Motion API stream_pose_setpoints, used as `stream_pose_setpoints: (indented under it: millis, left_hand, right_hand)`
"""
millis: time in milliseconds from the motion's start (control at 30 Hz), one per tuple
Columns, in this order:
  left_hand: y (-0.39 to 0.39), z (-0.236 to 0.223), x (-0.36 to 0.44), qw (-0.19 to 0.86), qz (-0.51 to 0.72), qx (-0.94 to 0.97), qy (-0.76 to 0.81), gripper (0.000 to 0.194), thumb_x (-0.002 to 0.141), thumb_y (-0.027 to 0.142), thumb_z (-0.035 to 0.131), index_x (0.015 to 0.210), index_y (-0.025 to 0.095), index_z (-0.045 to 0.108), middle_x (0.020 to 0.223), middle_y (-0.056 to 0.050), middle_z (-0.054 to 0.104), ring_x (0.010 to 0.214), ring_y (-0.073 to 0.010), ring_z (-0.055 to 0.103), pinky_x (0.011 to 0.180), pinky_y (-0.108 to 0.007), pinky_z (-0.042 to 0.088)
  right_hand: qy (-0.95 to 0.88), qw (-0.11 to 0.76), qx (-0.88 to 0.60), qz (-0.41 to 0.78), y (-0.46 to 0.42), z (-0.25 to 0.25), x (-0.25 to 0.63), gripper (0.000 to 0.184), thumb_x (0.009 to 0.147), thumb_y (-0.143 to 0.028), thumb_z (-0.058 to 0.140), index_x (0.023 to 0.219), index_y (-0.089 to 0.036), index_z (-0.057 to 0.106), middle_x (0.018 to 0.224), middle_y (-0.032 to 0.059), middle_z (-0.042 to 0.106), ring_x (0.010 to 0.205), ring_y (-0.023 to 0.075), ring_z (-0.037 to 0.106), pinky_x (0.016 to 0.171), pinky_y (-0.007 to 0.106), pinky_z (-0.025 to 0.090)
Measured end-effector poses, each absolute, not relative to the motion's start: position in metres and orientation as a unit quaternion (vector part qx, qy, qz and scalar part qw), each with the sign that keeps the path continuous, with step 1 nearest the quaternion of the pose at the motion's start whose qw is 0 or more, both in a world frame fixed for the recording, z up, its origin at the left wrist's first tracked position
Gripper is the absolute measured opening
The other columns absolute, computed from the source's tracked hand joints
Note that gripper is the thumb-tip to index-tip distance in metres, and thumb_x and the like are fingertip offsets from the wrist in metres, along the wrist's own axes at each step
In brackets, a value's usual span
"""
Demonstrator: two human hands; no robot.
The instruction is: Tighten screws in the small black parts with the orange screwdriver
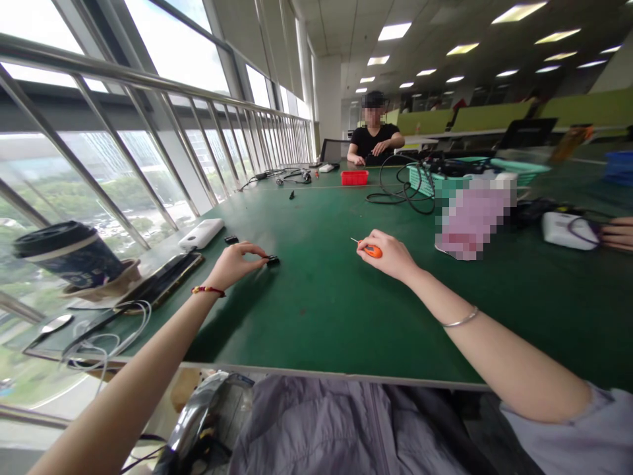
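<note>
My left hand [237,265] reaches over the left part of the green table [316,316], its fingertips pinched on a small black piece [272,260] whose kind I cannot make out. Just beyond the knuckles lies another small black piece [231,239]. Farther to the right, my right hand [388,254] is closed round a screwdriver with an orange handle [370,251]. Its thin metal shaft points up and to the left, touching nothing.
On the left stand a paper cup [74,257], a phone [163,280], a white power bank [202,233] and white cables [113,343]. Across the table are a red box [355,177], a teal basket [445,185] with black cables, and a seated person [376,135]. Another person's hand [617,233] shows at right.
</note>
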State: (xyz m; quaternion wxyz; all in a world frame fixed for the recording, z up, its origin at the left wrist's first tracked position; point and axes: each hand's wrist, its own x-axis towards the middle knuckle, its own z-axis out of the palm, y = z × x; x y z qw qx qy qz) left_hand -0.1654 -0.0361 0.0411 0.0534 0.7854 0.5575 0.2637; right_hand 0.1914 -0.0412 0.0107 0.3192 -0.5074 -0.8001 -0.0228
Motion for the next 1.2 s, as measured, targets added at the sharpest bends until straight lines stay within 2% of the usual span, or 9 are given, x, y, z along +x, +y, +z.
stream_pose_setpoints:
  millis: [233,567,800,1033,1200]
  left_hand:
    - [-0.027,0.041,-0.161,0.093,0.259,0.758,0.591,0.035,0.066,0.05,0.061,0.076,0.018,0.071,0.077,-0.005,0.07,0.077,-0.0212,0.062,0.07,-0.029,0.048]
    - [-0.025,0.037,-0.161,0.159,0.258,0.746,0.593,0.036,0.063,0.05,0.063,0.075,0.018,0.071,0.073,-0.004,0.07,0.071,-0.0187,0.062,0.066,-0.027,0.047]
    - [-0.022,0.046,-0.149,0.232,0.238,0.715,0.616,0.035,0.056,0.049,0.068,0.071,0.017,0.068,0.063,-0.002,0.067,0.059,-0.0153,0.056,0.053,-0.024,0.042]
    - [-0.014,0.047,-0.108,0.299,0.194,0.742,0.568,0.028,0.059,0.041,0.069,0.071,0.015,0.066,0.061,0.0,0.064,0.053,-0.0109,0.051,0.051,-0.022,0.039]
    - [-0.007,0.034,-0.058,0.277,0.223,0.797,0.488,0.022,0.063,0.035,0.067,0.071,0.013,0.066,0.069,-0.003,0.068,0.063,-0.013,0.057,0.062,-0.024,0.044]
  right_hand:
    - [-0.8,0.318,-0.508,-0.021,-0.04,0.01,0.191,0.016,0.078,-0.035,0.055,0.084,-0.026,0.066,0.084,0.0,0.057,0.067,0.0114,0.055,0.053,0.022,0.037]
    - [-0.803,0.317,-0.504,-0.011,-0.042,0.011,0.191,0.016,0.078,-0.035,0.054,0.084,-0.025,0.065,0.088,0.0002,0.058,0.068,0.0116,0.056,0.054,0.022,0.038]
    - [-0.807,0.312,-0.501,-0.012,-0.043,0.012,0.19,0.015,0.078,-0.034,0.055,0.084,-0.025,0.065,0.089,-0.0002,0.058,0.069,0.0116,0.056,0.054,0.022,0.038]
    - [-0.812,0.309,-0.495,-0.022,-0.046,0.016,0.187,0.016,0.079,-0.035,0.055,0.086,-0.025,0.066,0.09,0.0005,0.057,0.07,0.0117,0.056,0.054,0.022,0.039]
    - [-0.851,0.273,-0.443,-0.073,-0.051,0.02,0.18,0.022,0.082,-0.031,0.053,0.099,-0.028,0.066,0.096,0.0041,0.052,0.079,0.0145,0.055,0.06,0.024,0.043]
